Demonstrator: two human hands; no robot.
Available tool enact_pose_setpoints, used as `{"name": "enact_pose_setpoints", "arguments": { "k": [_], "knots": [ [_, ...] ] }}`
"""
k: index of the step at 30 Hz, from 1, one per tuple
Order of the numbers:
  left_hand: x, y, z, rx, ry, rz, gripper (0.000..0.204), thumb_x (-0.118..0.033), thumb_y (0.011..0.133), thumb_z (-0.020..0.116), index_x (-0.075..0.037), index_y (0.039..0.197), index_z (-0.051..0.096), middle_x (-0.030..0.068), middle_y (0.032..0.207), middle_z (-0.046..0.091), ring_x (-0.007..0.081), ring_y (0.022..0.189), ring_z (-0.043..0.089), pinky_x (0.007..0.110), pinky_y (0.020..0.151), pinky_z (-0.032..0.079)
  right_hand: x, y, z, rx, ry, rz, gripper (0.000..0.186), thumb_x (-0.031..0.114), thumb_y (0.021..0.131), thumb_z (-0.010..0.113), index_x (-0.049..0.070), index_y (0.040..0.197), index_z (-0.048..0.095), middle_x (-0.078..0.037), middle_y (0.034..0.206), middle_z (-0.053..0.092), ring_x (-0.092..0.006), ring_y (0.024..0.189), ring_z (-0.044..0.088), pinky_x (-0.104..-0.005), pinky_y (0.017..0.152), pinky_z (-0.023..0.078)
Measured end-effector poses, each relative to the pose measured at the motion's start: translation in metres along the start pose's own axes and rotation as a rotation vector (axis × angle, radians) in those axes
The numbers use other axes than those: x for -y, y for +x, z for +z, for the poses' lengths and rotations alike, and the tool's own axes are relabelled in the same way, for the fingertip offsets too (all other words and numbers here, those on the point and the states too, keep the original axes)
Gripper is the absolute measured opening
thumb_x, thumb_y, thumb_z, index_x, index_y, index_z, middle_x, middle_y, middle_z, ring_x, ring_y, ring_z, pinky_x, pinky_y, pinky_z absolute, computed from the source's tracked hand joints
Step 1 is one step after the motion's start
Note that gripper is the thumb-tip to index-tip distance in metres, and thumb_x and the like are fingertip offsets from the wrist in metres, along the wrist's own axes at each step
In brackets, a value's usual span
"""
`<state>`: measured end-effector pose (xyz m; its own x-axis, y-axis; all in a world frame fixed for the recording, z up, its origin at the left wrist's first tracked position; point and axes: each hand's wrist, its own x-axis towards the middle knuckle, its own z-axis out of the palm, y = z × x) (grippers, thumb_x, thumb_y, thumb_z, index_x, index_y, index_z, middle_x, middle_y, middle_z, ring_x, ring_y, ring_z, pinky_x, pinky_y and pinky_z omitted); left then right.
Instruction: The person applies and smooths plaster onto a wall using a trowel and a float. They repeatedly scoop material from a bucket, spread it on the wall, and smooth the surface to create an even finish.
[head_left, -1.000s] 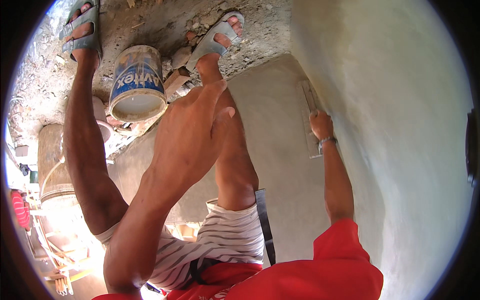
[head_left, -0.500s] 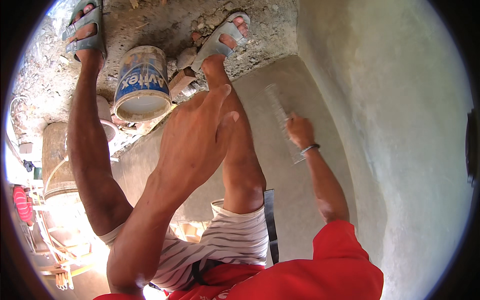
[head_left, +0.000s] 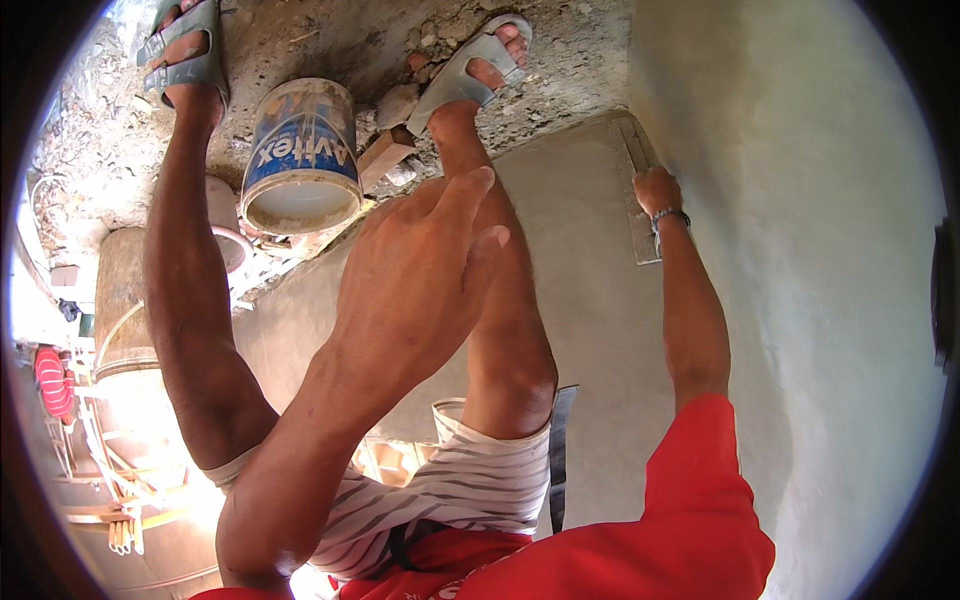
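Note:
My right hand (head_left: 657,192) grips a long, flat metal trowel (head_left: 642,243), which lies against smooth grey plaster (head_left: 580,240) close to a curved corner. Nearer the camera, my left hand (head_left: 415,260) is loosely bent in front of my right leg (head_left: 508,350). Its thumb and forefinger are apart with nothing visible between them, while the other fingers are curled mostly out of sight. Beyond it stands a white bucket with a blue label (head_left: 300,150), beside a short wooden block (head_left: 385,157).
Rubble (head_left: 440,50) lies around my sandalled feet. At left are a large stained container (head_left: 122,290), a pale pail behind my leg, wooden sticks (head_left: 125,520) and a red striped item (head_left: 55,380). A pale curved wall (head_left: 830,280) fills the right side.
My right hand swept left across the plaster with the trowel, then back up to the right, higher than a second ago. My left hand and legs appear slightly further right.

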<state>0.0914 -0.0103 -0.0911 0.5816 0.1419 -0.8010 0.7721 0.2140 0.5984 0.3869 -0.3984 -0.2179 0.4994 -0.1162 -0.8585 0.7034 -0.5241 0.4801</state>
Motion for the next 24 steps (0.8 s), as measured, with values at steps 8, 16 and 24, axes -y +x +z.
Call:
{"name": "enact_pose_setpoints", "arguments": {
  "k": [8, 16, 24],
  "knots": [
    [0.008, -0.002, 0.001, -0.018, 0.021, -0.035, 0.039, -0.012, 0.087, 0.064, 0.006, 0.121, 0.056, 0.0264, 0.094, 0.065, 0.0456, 0.084, 0.064, 0.051, 0.074, 0.05, 0.081, -0.122, 0.063, 0.193, -0.018, -0.268, 0.03, 0.026, 0.088, 0.055, 0.003, 0.089, 0.073, -0.024, 0.091, 0.071, -0.0413, 0.088, 0.069, -0.05, 0.08, 0.055],
    [0.012, -0.009, 0.003, -0.03, 0.021, 0.028, 0.039, -0.012, 0.088, 0.063, 0.006, 0.121, 0.056, 0.0273, 0.097, 0.065, 0.0456, 0.086, 0.064, 0.051, 0.075, 0.05, 0.039, -0.207, 0.015, 0.251, 0.097, -0.481, 0.032, 0.03, 0.09, 0.052, 0.003, 0.097, 0.068, -0.026, 0.092, 0.069, -0.0419, 0.091, 0.067, -0.0533, 0.081, 0.053],
    [0.017, -0.017, 0.004, -0.023, 0.022, 0.027, 0.039, -0.011, 0.088, 0.063, 0.006, 0.121, 0.055, 0.0279, 0.101, 0.065, 0.0452, 0.087, 0.064, 0.05, 0.076, 0.05, 0.022, -0.191, 0.023, 0.225, -0.044, -0.184, 0.029, 0.028, 0.089, 0.054, 0.003, 0.096, 0.067, -0.026, 0.093, 0.069, -0.0424, 0.09, 0.067, -0.0529, 0.079, 0.053]
  ]
}}
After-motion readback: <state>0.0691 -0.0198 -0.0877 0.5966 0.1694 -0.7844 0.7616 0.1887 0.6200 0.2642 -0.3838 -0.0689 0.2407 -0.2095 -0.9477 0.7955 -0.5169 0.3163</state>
